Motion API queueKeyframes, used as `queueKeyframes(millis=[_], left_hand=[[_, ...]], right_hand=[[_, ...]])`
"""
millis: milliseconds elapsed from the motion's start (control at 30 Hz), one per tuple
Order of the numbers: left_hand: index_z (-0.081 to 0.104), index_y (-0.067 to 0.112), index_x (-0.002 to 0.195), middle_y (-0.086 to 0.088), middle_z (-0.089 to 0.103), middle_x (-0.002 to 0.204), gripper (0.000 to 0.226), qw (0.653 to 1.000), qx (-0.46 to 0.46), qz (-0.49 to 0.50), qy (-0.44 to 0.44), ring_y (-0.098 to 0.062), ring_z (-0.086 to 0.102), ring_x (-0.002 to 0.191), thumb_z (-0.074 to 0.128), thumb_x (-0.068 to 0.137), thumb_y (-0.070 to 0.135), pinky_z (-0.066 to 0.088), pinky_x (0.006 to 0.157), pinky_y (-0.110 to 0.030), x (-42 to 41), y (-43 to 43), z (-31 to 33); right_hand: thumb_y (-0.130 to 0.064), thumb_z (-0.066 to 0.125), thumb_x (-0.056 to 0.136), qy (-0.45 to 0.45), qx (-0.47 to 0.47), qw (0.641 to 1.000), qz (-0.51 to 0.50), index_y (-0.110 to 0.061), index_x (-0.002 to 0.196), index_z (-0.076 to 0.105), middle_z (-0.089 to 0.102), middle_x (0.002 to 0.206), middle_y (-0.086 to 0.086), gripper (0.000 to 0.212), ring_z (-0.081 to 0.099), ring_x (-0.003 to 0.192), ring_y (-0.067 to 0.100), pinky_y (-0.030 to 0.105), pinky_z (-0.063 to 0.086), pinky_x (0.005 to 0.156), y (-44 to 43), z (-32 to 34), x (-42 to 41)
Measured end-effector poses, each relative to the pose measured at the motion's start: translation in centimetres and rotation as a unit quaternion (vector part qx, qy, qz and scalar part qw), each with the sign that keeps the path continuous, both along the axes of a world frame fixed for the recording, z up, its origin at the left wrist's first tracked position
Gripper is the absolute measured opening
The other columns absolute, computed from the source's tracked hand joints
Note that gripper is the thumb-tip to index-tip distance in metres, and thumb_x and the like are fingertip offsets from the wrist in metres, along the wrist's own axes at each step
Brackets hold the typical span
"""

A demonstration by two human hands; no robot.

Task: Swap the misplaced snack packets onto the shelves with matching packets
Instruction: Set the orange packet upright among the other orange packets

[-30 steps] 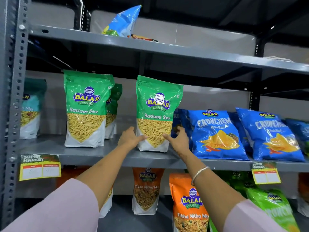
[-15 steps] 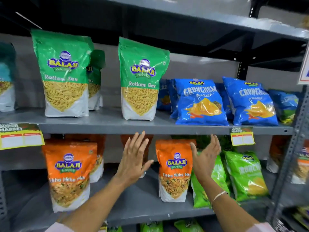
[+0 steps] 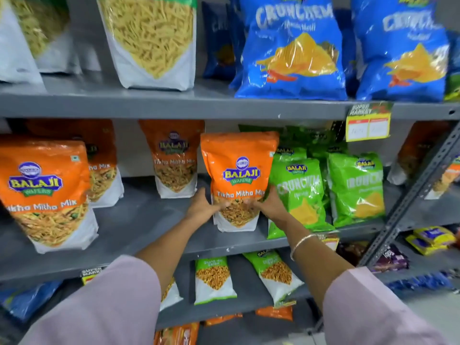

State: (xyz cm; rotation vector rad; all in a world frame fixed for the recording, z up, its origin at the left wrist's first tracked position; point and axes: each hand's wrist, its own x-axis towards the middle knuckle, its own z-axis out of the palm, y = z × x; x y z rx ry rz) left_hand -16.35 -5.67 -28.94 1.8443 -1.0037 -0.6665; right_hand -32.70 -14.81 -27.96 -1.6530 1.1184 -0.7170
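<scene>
With left hand [image 3: 202,207] and right hand [image 3: 272,206] curled around the lower sides of the upright orange Tikha Mitha Mix packet [image 3: 239,180] at frame centre, keep pressure even to avoid toppling adjacent green Crunchem packets [image 3: 300,195].

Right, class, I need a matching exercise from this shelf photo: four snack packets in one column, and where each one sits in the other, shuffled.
Packets:
1. Blue Crunchem packet
2. Green Crunchem packet
3. Tikha Mitha Mix packet between the hands
4. Yellow packets

Places:
A. Far right, on a low shelf of the next rack
B. Middle shelf, centre, gripped by the left hand and right hand
C. Top shelf, right
D. Middle shelf, right of the orange packets

Pairs: 1-C, 2-D, 3-B, 4-A
</scene>
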Motion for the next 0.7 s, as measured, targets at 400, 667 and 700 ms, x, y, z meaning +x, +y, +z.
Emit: queueKeyframes(millis=[400, 667, 700], left_hand=[[0.056, -0.002, 0.117, -0.019, 0.063, 0.126, 0.060, 0.997, -0.022, 0.050, 0.047, -0.034, 0.061, 0.113, 0.082, 0.065, 0.010, 0.049, 0.094, -0.042, -0.8, -1.0, -0.6], [0.059, 0.001, 0.118, -0.017, 0.062, 0.128, 0.053, 0.997, -0.024, 0.065, 0.026, -0.033, 0.059, 0.116, 0.079, 0.069, 0.011, 0.046, 0.096, -0.038, 3.4, 3.4, 0.6], [0.060, 0.001, 0.117, -0.017, 0.063, 0.127, 0.053, 0.997, -0.023, 0.073, 0.022, -0.033, 0.059, 0.116, 0.079, 0.069, 0.011, 0.046, 0.096, -0.038, 4.2, 4.2, 0.7]], right_hand=[[-0.002, 0.084, 0.055, 0.032, -0.020, 0.999, -0.017, -0.004, 0.127, 0.042, 0.058, 0.129, 0.018, 0.083, 0.054, 0.120, 0.033, 0.047, 0.045, 0.101, -0.4, -2.7, 1.1], [-0.006, 0.086, 0.054, 0.034, -0.048, 0.998, 0.013, -0.004, 0.122, 0.048, 0.061, 0.125, 0.018, 0.078, 0.057, 0.116, 0.034, 0.048, 0.048, 0.098, 3.1, -1.6, 5.8], [-0.006, 0.086, 0.054, 0.032, -0.051, 0.998, 0.019, -0.004, 0.122, 0.048, 0.062, 0.125, 0.018, 0.077, 0.057, 0.116, 0.034, 0.048, 0.048, 0.098, 3.7, -1.5, 6.8]])
